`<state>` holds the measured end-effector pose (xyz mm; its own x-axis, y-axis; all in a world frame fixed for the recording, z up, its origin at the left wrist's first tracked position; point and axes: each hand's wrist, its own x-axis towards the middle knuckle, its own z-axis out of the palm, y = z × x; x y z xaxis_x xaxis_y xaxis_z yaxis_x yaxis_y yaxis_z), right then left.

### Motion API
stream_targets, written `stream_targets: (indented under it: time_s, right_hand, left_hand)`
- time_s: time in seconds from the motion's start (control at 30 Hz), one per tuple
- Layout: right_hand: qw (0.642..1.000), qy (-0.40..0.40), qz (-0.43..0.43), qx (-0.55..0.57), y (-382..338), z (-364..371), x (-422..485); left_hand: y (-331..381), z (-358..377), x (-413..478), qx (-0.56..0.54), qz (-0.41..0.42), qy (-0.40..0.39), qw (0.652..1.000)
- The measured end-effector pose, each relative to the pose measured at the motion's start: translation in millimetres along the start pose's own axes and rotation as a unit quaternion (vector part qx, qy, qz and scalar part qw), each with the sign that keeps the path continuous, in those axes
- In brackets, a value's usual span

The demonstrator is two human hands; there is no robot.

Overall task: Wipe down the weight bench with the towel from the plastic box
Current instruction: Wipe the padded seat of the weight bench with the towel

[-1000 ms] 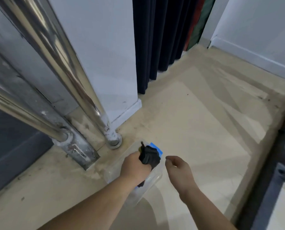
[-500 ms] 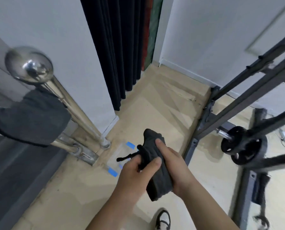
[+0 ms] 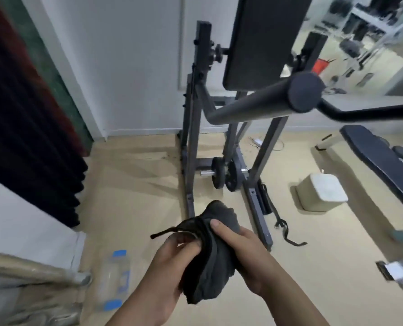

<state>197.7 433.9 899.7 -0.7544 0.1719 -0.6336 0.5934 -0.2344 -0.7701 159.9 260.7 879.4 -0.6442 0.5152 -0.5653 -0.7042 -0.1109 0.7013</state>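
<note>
Both hands hold a bunched dark grey towel (image 3: pixel 215 260) low in the middle of the view, above the beige floor (image 3: pixel 130 189). The left hand (image 3: pixel 172 269) pinches the towel's left edge, fingers curled closed on the cloth, while the right hand (image 3: pixel 247 252) wraps around its right side with the thumb lying across the top. A thin dark loop sticks out to the left of the towel. The clear plastic box (image 3: pixel 114 278) with blue clips lies on the floor at lower left, apart from the hands. The weight bench (image 3: pixel 383 161) stretches along the right edge, beyond a dark metal rack (image 3: pixel 193 142).
</note>
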Motion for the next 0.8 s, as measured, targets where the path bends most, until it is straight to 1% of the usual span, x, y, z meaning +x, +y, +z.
stream_targets:
  time_s: [0.03,0.1,0.17,0.2,0.3,0.4,0.47,0.53,0.67,0.73,0.8]
  right_hand:
    - [1.0,0.016,-0.013,0.009,1.6,-27.7,-14.8]
    - [0.997,0.06,-0.037,0.031,6.7,-85.5,-44.7]
    - [0.989,0.124,-0.062,0.042,15.0,-146.3,-74.4]
    - [0.983,0.163,-0.072,0.039,21.0,-176.0,-88.8]
    - [0.956,0.281,-0.082,0.031,46.0,-270.2,-130.7]
    - [0.913,0.399,-0.076,0.038,77.9,-371.4,-176.4]
    - [0.886,0.455,-0.088,0.016,86.0,-420.7,-201.3]
    - [0.877,0.468,-0.099,0.04,92.6,-477.5,-229.1]
    - [0.896,0.409,-0.101,0.141,83.3,-558.4,-242.8]
    - [0.909,0.383,-0.09,0.141,78.9,-598.2,-230.5]
    - [0.907,0.389,-0.086,0.135,74.0,-642.6,-211.7]
  left_hand:
    - [-5.6,27.5,3.2,0.016,-0.021,-0.023,0.999]
    - [-22.9,84.7,9.9,0.054,-0.075,-0.104,0.99]
    - [-47.9,147.4,17.8,0.093,-0.11,-0.179,0.973]
    - [-60.5,181.0,21.2,0.11,-0.116,-0.197,0.967]
    - [-110.0,286.9,32.4,0.149,-0.126,-0.191,0.962]
    - [-160.3,398.0,36.7,0.188,-0.143,-0.222,0.946]
    - [-183.4,447.2,41.5,0.209,-0.146,-0.235,0.938]
    - [-209.2,508.5,47.6,0.238,-0.144,-0.253,0.927]
    - [-226.7,601.7,70.3,0.301,-0.094,-0.258,0.913]
    - [-232.6,642.7,94.6,0.342,-0.077,-0.269,0.897]
    - [-236.7,684.8,122.4,0.377,-0.066,-0.287,0.878]
